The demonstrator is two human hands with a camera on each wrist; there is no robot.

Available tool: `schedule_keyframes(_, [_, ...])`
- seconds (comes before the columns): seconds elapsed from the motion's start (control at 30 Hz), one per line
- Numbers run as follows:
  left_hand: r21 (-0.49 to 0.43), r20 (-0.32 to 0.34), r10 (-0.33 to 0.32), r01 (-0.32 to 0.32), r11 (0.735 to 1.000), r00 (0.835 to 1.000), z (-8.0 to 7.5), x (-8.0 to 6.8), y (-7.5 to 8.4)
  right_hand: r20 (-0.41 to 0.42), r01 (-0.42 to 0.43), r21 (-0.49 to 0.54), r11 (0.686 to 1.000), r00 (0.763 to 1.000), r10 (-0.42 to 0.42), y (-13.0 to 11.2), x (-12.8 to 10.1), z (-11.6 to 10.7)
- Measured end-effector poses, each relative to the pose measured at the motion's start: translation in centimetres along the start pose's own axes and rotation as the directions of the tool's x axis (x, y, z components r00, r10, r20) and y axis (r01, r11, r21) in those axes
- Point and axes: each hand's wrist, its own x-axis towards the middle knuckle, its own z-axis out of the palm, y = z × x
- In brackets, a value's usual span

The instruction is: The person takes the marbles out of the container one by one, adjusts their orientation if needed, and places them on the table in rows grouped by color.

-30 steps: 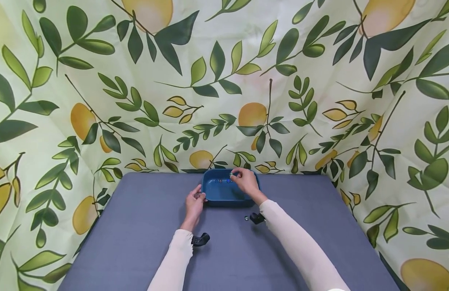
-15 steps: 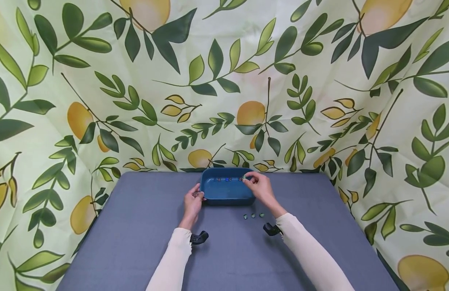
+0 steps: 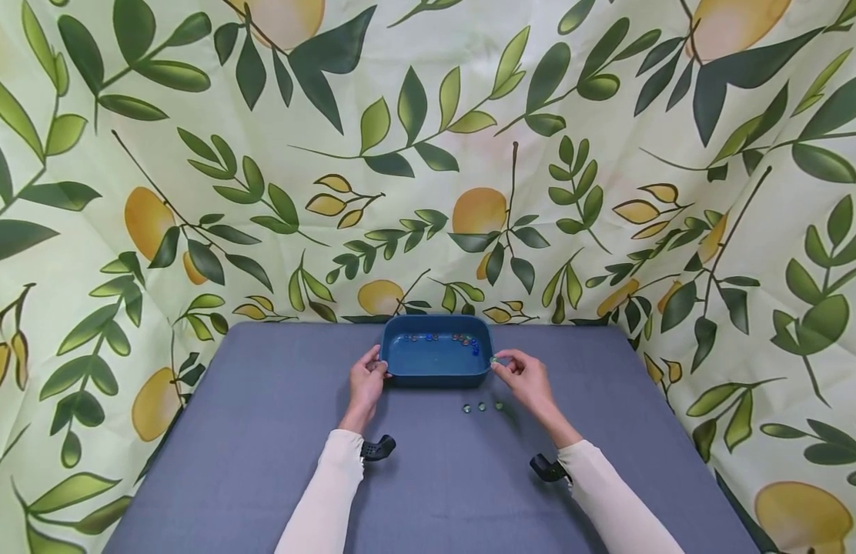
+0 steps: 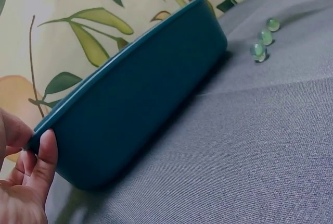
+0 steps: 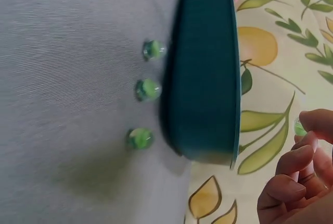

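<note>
A blue rectangular tray (image 3: 438,375) stands at the far middle of the grey table, with several coloured marbles (image 3: 463,338) along its far side. My left hand (image 3: 376,368) grips the tray's left rim; its fingers (image 4: 44,156) curl over the edge of the tray (image 4: 140,104). My right hand (image 3: 497,362) hovers just off the tray's right end and pinches a green marble (image 5: 299,127) between its fingertips (image 5: 317,122). Three green marbles (image 3: 482,406) lie in a row on the table in front of the tray (image 5: 205,73); they are the same three marbles (image 5: 148,88) in the right wrist view.
A leaf-and-lemon cloth (image 3: 428,154) hangs behind and on both sides of the grey table (image 3: 262,462). Black wrist-camera mounts (image 3: 378,446) sit under both sleeves. The three loose marbles (image 4: 258,51) lie right of the tray's near corner.
My right hand has drawn back from over the tray's far side to outside its right end, a green marble in its fingertips. The left hand has kept hold of the rim.
</note>
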Motion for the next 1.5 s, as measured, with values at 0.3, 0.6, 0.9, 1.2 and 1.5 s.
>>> schedule_keyframes(0.3, [-0.002,-0.008,-0.016,0.016,1.000,1.000,0.0,0.3,0.0,-0.014,-0.090,0.008,0.996,0.996,0.091,2.8,-2.3,-1.2])
schedule_keyframes(0.6, [0.006,-0.003,-0.025,0.025,1.000,1.000,0.0,0.5,0.2,0.030,-0.167,-0.058,0.984,0.985,0.169,4.9,-3.3,-1.6])
schedule_keyframes(0.9, [-0.005,-0.004,-0.031,0.031,0.999,0.999,0.1,0.5,0.2,0.064,-0.172,-0.081,0.982,0.982,0.177,6.2,-3.5,-1.3])
schedule_keyframes(1.2, [0.003,0.005,-0.030,0.030,1.000,1.000,0.1,0.2,0.1,0.060,-0.181,-0.123,0.976,0.980,0.190,7.5,-3.6,-0.9])
schedule_keyframes(1.5, [0.001,0.003,-0.032,0.032,0.999,0.999,0.1,0.1,0.1,0.092,-0.199,-0.136,0.971,0.973,0.212,7.6,-3.4,-0.8])
